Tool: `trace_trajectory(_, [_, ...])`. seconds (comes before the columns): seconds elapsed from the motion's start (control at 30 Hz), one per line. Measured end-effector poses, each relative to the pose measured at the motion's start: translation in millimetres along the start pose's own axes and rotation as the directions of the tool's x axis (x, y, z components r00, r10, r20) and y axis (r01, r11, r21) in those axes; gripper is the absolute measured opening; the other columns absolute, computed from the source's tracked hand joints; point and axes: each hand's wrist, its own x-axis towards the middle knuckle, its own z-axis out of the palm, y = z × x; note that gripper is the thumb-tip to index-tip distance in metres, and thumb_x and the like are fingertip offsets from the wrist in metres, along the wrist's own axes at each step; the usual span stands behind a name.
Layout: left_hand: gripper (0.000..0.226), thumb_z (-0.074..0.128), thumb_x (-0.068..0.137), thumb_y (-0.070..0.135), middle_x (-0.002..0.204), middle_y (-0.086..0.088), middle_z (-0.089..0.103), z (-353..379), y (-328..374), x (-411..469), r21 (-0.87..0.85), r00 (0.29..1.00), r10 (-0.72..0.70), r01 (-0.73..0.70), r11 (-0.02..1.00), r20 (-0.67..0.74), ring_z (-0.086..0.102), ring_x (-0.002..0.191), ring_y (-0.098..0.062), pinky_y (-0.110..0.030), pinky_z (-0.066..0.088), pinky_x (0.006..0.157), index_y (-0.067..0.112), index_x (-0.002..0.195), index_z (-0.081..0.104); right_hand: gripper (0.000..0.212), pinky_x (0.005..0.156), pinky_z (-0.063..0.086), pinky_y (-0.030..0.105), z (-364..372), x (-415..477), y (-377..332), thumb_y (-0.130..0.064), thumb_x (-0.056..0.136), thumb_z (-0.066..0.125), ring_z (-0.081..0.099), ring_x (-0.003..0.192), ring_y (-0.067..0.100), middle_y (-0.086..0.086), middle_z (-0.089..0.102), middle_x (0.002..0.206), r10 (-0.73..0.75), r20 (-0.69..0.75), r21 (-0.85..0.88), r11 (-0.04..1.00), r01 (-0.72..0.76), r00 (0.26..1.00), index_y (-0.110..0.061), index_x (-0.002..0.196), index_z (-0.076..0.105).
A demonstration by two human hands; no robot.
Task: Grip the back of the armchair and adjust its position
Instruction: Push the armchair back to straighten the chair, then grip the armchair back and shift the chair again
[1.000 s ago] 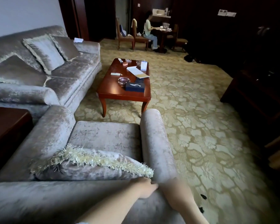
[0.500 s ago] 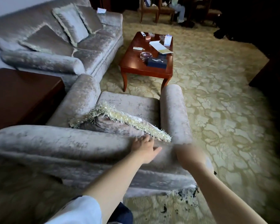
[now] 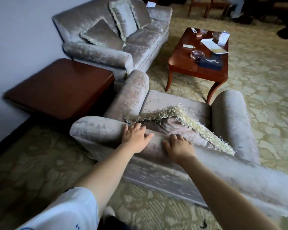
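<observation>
- Armchair (image 3: 176, 101) stood on the patterned carpet (image 3: 264, 90), seat facing the coffee table (image 3: 186, 67). Its left arm was near the sofa (image 3: 140, 35), and the dark side table (image 3: 61, 87) stood just beside it on that side.
- Both hands were on the rolled top of the chair's back, close together and left of centre.
- Left hand (image 3: 136, 137) lay flat on the roll, fingers spread and fairly straight, thumb out. It was pressing or resting, not clasping.
- Right hand (image 3: 179, 146) sat on the crest with fingers bent forward toward the fringed cushion (image 3: 176, 126). They were foreshortened, so it could not be told whether they hooked the back or only lay on it.
- Judgement: contact with the back was made, but a firm two-handed grip was not plainly set. The shift itself appeared to be left to do, or only just starting.
- The intended final position was unknown. The chair sat askew to the coffee table, which suggested squaring up remained.
- Hidden: palms and fingertips against the fabric, the chair's feet, and its front edge.
- The right forearm covered part of the back panel.
- Dark specks on the carpet near the lower edge were unidentifiable, and the small items on the coffee table were too small to name.
</observation>
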Motion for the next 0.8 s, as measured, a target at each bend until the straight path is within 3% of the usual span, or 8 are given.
trace_trajectory(0.3, [0.061,0.027,0.092,0.060,0.147,-0.001,0.039,-28.1,-187.7,14.6,0.034,0.999,-0.021,0.020,0.999,0.039,0.026,0.139,-0.023,-0.048,0.013,0.114,0.023,0.139,0.039,0.067,0.104,0.032,0.047,37.1,80.0,-199.7,-0.061,0.093,0.025,0.044,0.128,0.035,0.015,0.049,0.139,-0.001,0.119,0.001,1.000,0.000,0.993,-0.010,0.130,0.048])
trace_trajectory(0.47, [0.051,0.035,0.093,0.048,0.139,-0.003,0.048,-31.5,-202.0,11.0,0.028,0.996,0.082,-0.082,0.996,-0.020,0.038,0.131,-0.024,-0.046,0.022,0.110,0.019,0.134,0.046,0.059,0.101,0.034,0.046,44.7,112.7,-234.3,-0.053,0.091,0.026,0.049,0.124,0.032,0.015,0.054,0.134,0.068,0.207,0.028,0.997,-0.075,0.976,-0.014,0.126,0.053])
trace_trajectory(0.63, [0.059,0.033,0.088,0.054,0.129,-0.004,0.055,-24.8,-205.9,10.9,0.038,0.994,0.097,-0.095,0.995,-0.059,0.045,0.123,-0.023,-0.044,0.027,0.107,0.016,0.129,0.050,0.047,0.096,0.043,0.038,55.6,156.2,-244.4,-0.039,0.099,0.032,0.055,0.114,0.033,0.018,0.060,0.123,-0.002,0.363,0.099,0.994,-0.037,0.932,-0.005,0.118,0.058])
trace_trajectory(0.7, [0.065,0.028,0.085,0.057,0.128,-0.004,0.056,-20.5,-207.9,11.5,0.028,0.993,0.087,-0.085,0.996,-0.084,0.046,0.122,-0.024,-0.043,0.028,0.106,0.014,0.128,0.051,0.044,0.096,0.041,0.035,62.3,171.0,-247.8,-0.033,0.100,0.034,0.054,0.117,0.031,0.019,0.058,0.125,-0.034,0.399,0.084,0.996,0.001,0.916,-0.003,0.120,0.057])
trace_trajectory(0.8, [0.067,0.025,0.084,0.060,0.128,-0.006,0.056,-17.3,-211.2,18.9,0.004,0.990,0.092,-0.092,0.996,-0.109,0.047,0.120,-0.024,-0.042,0.028,0.107,0.015,0.125,0.053,0.039,0.101,0.040,0.037,67.5,197.6,-256.1,-0.023,0.101,0.031,0.052,0.122,0.032,0.022,0.054,0.132,-0.152,0.481,-0.010,0.984,0.178,0.863,-0.003,0.128,0.051])
